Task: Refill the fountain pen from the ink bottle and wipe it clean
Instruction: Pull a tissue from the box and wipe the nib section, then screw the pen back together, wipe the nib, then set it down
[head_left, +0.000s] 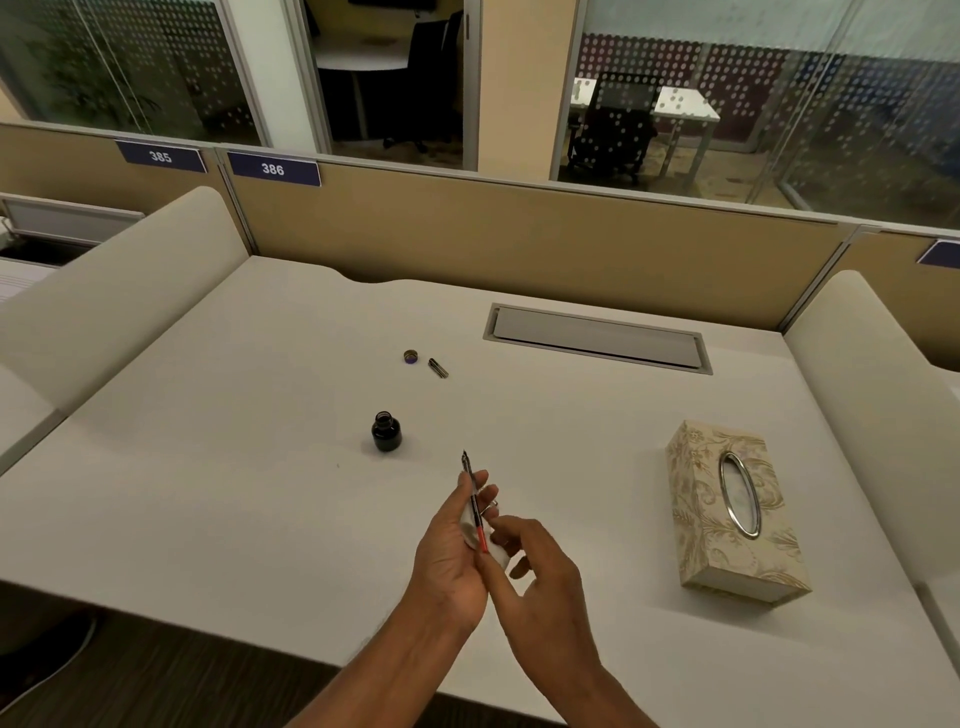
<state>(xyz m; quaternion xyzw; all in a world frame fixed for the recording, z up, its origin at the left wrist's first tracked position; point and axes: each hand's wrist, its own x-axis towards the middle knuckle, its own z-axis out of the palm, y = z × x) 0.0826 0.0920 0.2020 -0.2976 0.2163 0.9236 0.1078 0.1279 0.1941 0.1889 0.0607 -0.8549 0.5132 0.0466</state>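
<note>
Over the near middle of the white desk, my left hand holds the fountain pen's inner part, nib pointing up and away, together with a crumpled white tissue in the palm. My right hand is just right of it, fingers curled, thumb and forefinger at the pen's red lower end. The open dark ink bottle stands upright on the desk, left of and beyond the hands. Its cap and a dark pen piece lie farther back.
A floral tissue box lies on the right side of the desk. A grey cable hatch is set into the desk at the back. Tan partition panels wall the rear; cream side dividers flank both sides.
</note>
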